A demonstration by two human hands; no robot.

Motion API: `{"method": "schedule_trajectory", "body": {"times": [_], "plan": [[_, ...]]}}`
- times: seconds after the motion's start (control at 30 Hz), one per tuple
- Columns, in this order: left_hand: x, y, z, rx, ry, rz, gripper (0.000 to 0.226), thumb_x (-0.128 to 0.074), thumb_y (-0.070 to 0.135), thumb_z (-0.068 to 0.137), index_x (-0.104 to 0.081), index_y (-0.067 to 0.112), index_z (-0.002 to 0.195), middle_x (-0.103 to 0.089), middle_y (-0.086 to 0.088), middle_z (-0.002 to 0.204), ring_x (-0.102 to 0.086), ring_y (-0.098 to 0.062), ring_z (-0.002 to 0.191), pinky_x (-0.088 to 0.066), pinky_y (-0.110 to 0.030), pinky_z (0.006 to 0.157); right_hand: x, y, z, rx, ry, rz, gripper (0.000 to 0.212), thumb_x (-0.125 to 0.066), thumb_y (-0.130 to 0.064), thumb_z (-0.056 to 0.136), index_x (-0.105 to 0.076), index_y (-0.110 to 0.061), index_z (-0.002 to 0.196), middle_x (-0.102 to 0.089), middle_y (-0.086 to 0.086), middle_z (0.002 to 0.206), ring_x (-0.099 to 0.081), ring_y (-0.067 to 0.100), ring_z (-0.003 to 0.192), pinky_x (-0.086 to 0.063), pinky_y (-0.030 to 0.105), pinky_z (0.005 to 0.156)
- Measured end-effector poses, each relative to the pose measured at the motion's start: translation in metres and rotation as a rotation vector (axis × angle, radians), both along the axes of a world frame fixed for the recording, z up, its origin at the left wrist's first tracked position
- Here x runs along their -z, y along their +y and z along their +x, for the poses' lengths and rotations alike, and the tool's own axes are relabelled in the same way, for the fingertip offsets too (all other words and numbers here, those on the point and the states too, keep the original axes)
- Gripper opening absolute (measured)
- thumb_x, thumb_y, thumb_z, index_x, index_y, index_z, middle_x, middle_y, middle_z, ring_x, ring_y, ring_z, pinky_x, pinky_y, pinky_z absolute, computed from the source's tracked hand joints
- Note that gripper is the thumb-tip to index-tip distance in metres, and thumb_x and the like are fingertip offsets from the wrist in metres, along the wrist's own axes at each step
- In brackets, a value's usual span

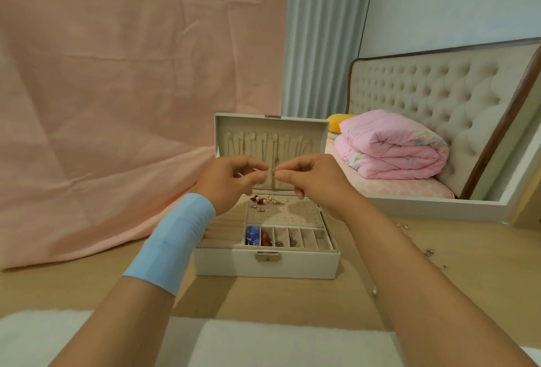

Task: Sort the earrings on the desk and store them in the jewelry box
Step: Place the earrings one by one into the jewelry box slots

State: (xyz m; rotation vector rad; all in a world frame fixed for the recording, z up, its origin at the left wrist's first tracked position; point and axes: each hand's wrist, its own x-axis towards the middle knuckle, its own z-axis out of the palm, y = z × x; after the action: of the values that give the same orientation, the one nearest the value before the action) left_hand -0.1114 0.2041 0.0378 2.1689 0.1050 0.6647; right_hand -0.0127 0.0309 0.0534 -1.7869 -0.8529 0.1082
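Right now both hands are raised above the open jewelry box [266, 264], which sits on the surface [292, 299] straight ahead. The left hand [231, 182] and the right hand [314, 183] meet fingertip to fingertip, and each grip is pinched on the same small earring [272, 175], held in the air in front of the raised lid [292, 125]. It is too small to tell which part each hand has. A few stored earrings [268, 200] lie on the perforated pad at the back of the box, and loose earrings [429, 252] wait on the surface well off to the right.

The main risk, I judge, is a drop. The piece is tiny and held only by fingertips, so a slip as 1 hand lets go could send it into the wrong compartment or onto the surface. The chains [275, 150] hanging in the lid are close behind and could snag it.
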Motion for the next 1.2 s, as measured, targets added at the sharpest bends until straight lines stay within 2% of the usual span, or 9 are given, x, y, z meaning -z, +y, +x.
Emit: {"method": "schedule_trajectory", "body": {"times": [0.1, 0.23, 0.47, 0.63, 0.73, 0.8, 0.9, 1.07, 1.2], "plan": [[0.0, 0.004, -0.001, 0.005, 0.004, 0.005, 0.017, -0.064, 0.029, 0.093, -0.072, 0.035, 0.107, -0.074, 0.015, 0.087, -0.066, -0.001, 0.07, -0.046, -0.01, 0.062, -0.002, 0.013, -0.004, -0.075, 0.081, 0.002, 0.008, -0.078, -0.024, 0.088, -0.081, -0.017, 0.091, -0.073, -0.006, 0.068, -0.046, 0.01, 0.048, -0.04, 0.014, 0.045], [0.002, 0.009, -0.002, 0.027, -0.029, -0.076, 0.014, -0.065, 0.023, 0.093, -0.074, 0.028, 0.101, -0.074, 0.009, 0.086, -0.062, -0.001, 0.064, -0.044, -0.009, 0.057, 0.003, 0.026, -0.002, -0.145, 0.179, 0.013, 0.016, -0.072, -0.03, 0.094, -0.081, -0.017, 0.096, -0.077, -0.001, 0.086, -0.046, 0.011, 0.05, -0.035, 0.018, 0.044], [0.008, 0.016, 0.004, -0.008, -0.004, -0.036, 0.007, -0.07, 0.026, 0.089, -0.073, 0.02, 0.092, -0.069, 0.007, 0.074, -0.059, -0.001, 0.06, -0.045, -0.009, 0.059, 0.008, 0.03, -0.001, -0.127, 0.183, -0.016, 0.02, -0.071, -0.034, 0.094, -0.081, -0.017, 0.092, -0.078, -0.002, 0.084, -0.047, 0.012, 0.05, -0.035, 0.019, 0.045], [0.006, 0.013, 0.005, -0.033, 0.051, 0.023, 0.01, -0.068, 0.035, 0.09, -0.073, 0.026, 0.088, -0.067, 0.013, 0.068, -0.06, 0.002, 0.062, -0.04, -0.008, 0.06, 0.006, 0.026, 0.001, -0.042, 0.039, -0.046, 0.025, -0.075, -0.039, 0.089, -0.078, -0.014, 0.091, -0.076, -0.001, 0.081, -0.051, 0.013, 0.05, -0.044, 0.015, 0.047], [0.005, 0.011, 0.006, -0.025, 0.06, 0.01, 0.011, -0.067, 0.035, 0.09, -0.072, 0.026, 0.088, -0.069, 0.01, 0.074, -0.061, 0.001, 0.062, -0.043, -0.017, 0.066, 0.007, 0.027, 0.004, -0.032, -0.071, 0.029, 0.015, -0.079, -0.028, 0.088, -0.075, -0.021, 0.1, -0.074, 0.0, 0.086, -0.056, 0.014, 0.049, -0.054, 0.025, 0.054], [0.005, 0.011, 0.006, -0.038, 0.076, 0.012, 0.013, -0.066, 0.036, 0.091, -0.072, 0.026, 0.088, -0.067, 0.014, 0.068, -0.059, 0.004, 0.059, -0.041, -0.015, 0.064, 0.008, 0.027, 0.004, -0.078, -0.138, 0.047, 0.007, -0.077, -0.02, 0.09, -0.077, -0.023, 0.096, -0.075, -0.005, 0.082, -0.058, 0.015, 0.049, -0.055, 0.023, 0.056], [0.006, 0.015, 0.006, -0.064, 0.098, 0.044, 0.014, -0.065, 0.036, 0.092, -0.071, 0.026, 0.086, -0.062, 0.017, 0.057, -0.055, 0.007, 0.055, -0.038, -0.013, 0.061, 0.011, 0.027, 0.002, -0.124, -0.161, -0.003, 0.01, -0.08, -0.019, 0.087, -0.081, -0.023, 0.096, -0.077, -0.008, 0.083, -0.061, 0.016, 0.052, -0.056, 0.021, 0.059], [0.006, 0.02, 0.005, -0.032, 0.169, 0.099, 0.008, -0.069, 0.032, 0.09, -0.071, 0.027, 0.083, -0.07, 0.015, 0.076, -0.06, 0.004, 0.059, -0.043, -0.014, 0.064, 0.016, 0.03, 0.002, -0.117, -0.104, -0.024, 0.014, -0.081, -0.011, 0.084, -0.082, -0.019, 0.096, -0.078, -0.005, 0.084, -0.059, 0.007, 0.05, -0.057, 0.022, 0.06], [0.006, 0.028, 0.004, -0.015, 0.213, 0.08, 0.006, -0.07, 0.031, 0.089, -0.072, 0.026, 0.09, -0.073, 0.01, 0.08, -0.064, -0.005, 0.063, -0.056, -0.029, 0.075, 0.023, 0.032, 0.005, -0.038, -0.142, -0.098, 0.012, -0.079, -0.014, 0.087, -0.081, -0.025, 0.091, -0.074, -0.013, 0.08, -0.061, -0.005, 0.052, -0.049, 0.013, 0.057]]}}
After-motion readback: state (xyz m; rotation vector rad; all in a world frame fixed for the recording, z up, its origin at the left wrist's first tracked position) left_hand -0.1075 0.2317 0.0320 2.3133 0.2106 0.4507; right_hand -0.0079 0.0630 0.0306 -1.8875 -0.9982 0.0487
